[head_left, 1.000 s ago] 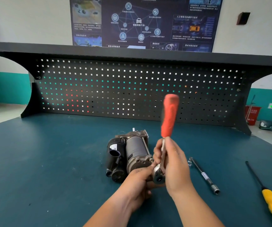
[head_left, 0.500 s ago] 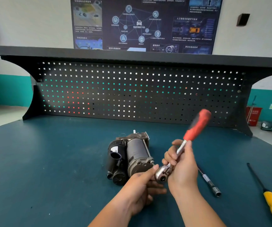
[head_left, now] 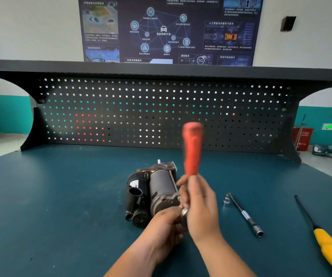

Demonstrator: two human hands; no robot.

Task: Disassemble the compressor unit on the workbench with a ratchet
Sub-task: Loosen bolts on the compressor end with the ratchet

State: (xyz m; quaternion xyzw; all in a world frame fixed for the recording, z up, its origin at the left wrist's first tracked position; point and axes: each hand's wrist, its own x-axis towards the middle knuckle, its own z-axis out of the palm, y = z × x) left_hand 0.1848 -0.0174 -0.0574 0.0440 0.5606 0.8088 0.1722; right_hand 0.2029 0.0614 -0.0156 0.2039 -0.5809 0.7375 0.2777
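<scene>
Right hand (head_left: 200, 206) grips ratchet (head_left: 192, 150), handle up. Left hand (head_left: 163, 228) pinches its head. Compressor (head_left: 159, 188) just left of hands, long side running away; Left hand nearer.

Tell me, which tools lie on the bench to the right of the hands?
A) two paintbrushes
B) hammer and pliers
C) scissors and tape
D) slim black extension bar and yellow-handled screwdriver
D: the slim black extension bar lies just right of the right hand holding the red-handled ratchet, and the yellow-handled screwdriver lies further right.
</scene>
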